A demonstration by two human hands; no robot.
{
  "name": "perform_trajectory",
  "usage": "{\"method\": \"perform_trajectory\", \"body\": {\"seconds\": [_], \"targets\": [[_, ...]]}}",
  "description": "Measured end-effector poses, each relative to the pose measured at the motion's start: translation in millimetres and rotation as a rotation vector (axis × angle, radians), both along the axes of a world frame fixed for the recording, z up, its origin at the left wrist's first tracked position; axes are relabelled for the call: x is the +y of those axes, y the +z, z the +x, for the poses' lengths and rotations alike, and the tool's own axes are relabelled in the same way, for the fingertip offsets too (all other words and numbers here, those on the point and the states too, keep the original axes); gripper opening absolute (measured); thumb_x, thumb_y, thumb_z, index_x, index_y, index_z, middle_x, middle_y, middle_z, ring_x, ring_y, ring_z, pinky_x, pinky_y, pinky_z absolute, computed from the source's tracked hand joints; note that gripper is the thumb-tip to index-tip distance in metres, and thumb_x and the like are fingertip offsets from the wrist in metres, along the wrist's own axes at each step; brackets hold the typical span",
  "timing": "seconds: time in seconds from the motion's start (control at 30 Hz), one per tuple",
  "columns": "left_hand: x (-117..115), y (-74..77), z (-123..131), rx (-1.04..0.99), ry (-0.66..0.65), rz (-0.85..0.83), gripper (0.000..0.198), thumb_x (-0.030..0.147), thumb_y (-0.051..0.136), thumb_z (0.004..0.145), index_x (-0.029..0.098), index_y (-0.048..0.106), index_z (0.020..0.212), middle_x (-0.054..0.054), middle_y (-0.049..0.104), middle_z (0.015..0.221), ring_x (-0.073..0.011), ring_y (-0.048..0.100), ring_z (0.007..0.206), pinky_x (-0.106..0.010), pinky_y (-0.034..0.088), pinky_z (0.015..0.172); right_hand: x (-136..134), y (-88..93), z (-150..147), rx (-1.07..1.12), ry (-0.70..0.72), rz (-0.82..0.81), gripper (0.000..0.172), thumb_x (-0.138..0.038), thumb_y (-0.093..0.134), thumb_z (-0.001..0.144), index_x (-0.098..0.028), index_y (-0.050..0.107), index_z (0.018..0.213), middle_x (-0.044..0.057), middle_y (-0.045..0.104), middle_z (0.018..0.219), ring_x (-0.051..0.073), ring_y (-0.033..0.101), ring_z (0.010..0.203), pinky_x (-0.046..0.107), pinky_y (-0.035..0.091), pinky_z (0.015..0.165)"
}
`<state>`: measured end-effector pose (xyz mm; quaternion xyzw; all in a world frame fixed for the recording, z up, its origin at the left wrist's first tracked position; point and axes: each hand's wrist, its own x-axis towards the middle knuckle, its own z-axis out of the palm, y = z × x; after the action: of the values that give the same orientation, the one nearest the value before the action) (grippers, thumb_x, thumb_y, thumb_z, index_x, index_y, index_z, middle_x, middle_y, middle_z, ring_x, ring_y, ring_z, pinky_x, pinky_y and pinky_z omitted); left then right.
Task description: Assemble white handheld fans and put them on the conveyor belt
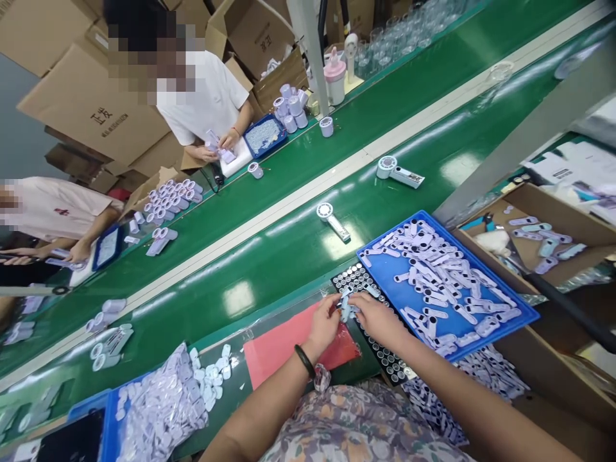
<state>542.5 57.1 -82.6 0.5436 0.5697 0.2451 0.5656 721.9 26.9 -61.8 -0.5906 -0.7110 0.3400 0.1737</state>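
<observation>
My left hand (323, 324) and my right hand (378, 316) meet over the near edge of the bench, fingers pinched together on a small pale lilac plastic part (347, 309). Under them lies a red mat (283, 346) and a black tray (359, 279) of small round silver pieces. Just to the right sits a blue tray (522, 314) heaped with several lilac handle-shaped parts. A black band circles my left wrist.
A green conveyor belt (269, 256) carries two small white hand fans (332, 219) (397, 172). A blue bin of bagged lilac parts (158, 410) stands at the near left. Two other people work across the belt, amid cardboard boxes. A cardboard box (539, 240) holds more parts at the right.
</observation>
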Motion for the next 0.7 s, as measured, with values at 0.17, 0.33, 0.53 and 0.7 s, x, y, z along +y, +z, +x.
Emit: {"method": "perform_trajectory", "body": {"seconds": [0.17, 0.33, 0.53, 0.7], "targets": [[7.8, 4.7, -4.2, 0.046, -0.065, 0.041, 0.04, 0.016, 0.051, 0.075, 0.02, 0.068, 0.111, -0.01, 0.063, 0.122, -0.0239, 0.056, 0.118, -0.046, 0.039, 0.11, 2.7, 4.9, 45.5, 0.272, -0.167, 0.105, 0.05, -0.01, 0.04, 0.088, -0.044, 0.06, 0.118, -0.01, 0.06, 0.128, 0.019, 0.06, 0.115, 0.039, 0.054, 0.097], [18.2, 0.4, -20.0, 0.153, -0.159, 0.074, 0.038, 0.038, 0.057, 0.081, 0.023, 0.067, 0.114, -0.01, 0.058, 0.132, -0.0294, 0.051, 0.127, -0.051, 0.037, 0.112, 5.0, 29.8, 183.2, -0.022, -0.564, 0.313, 0.03, -0.018, 0.045, 0.09, -0.029, 0.068, 0.107, 0.003, 0.065, 0.115, 0.026, 0.063, 0.105, 0.045, 0.054, 0.092], [23.3, -11.2, -36.3, 0.215, -0.221, 0.067, 0.039, 0.047, 0.056, 0.084, 0.027, 0.068, 0.116, -0.008, 0.057, 0.134, -0.0306, 0.052, 0.127, -0.05, 0.043, 0.109, 8.6, 41.2, 333.1, -0.713, -0.869, -0.096, 0.029, -0.022, 0.044, 0.094, -0.02, 0.071, 0.106, 0.013, 0.065, 0.108, 0.027, 0.059, 0.099, 0.039, 0.047, 0.083], [29.4, -10.7, -24.2, 0.234, -0.242, 0.094, 0.039, 0.049, 0.056, 0.085, 0.027, 0.069, 0.114, -0.01, 0.057, 0.134, -0.0318, 0.05, 0.128, -0.05, 0.046, 0.106, 26.5, 6.6, 344.4, -0.99, -0.649, -0.297, 0.027, -0.032, 0.054, 0.092, -0.014, 0.075, 0.096, 0.021, 0.062, 0.111, 0.036, 0.048, 0.112, 0.049, 0.039, 0.089]]}}
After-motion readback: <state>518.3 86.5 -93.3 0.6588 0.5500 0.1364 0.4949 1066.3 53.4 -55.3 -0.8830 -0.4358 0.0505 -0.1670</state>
